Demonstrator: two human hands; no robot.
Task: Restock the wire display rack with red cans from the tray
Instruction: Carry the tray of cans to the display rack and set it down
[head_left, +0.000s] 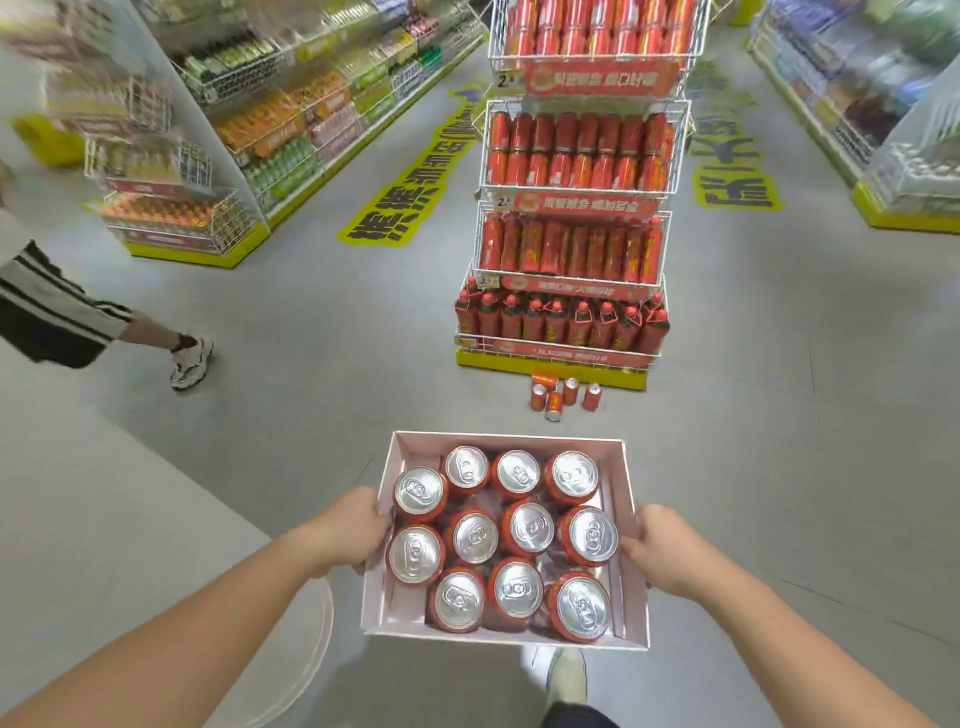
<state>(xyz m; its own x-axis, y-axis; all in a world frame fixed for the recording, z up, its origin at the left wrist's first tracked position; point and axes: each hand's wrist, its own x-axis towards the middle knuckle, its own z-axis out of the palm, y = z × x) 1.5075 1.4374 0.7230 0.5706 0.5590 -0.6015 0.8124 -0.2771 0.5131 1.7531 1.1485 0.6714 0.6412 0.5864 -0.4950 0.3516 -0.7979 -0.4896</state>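
Observation:
I carry a shallow white cardboard tray (631, 483) in front of me, above the floor. Several upright red cans (475, 535) with silver tops fill it. My left hand (345, 527) grips the tray's left wall and my right hand (662, 551) grips its right wall. Ahead stands the white wire display rack (582, 192), several tiers high, packed with red cans and red bottles. Several loose red cans (563, 395) stand and lie on the floor at the rack's yellow base.
Shelf aisles (270, 119) of drinks run along the left, and another shelf unit (883, 114) stands at the right. A person's leg and sneaker (189, 361) are at the left. Yellow lettering (410, 192) marks the grey floor. A clear round stool (306, 654) sits beneath my left arm.

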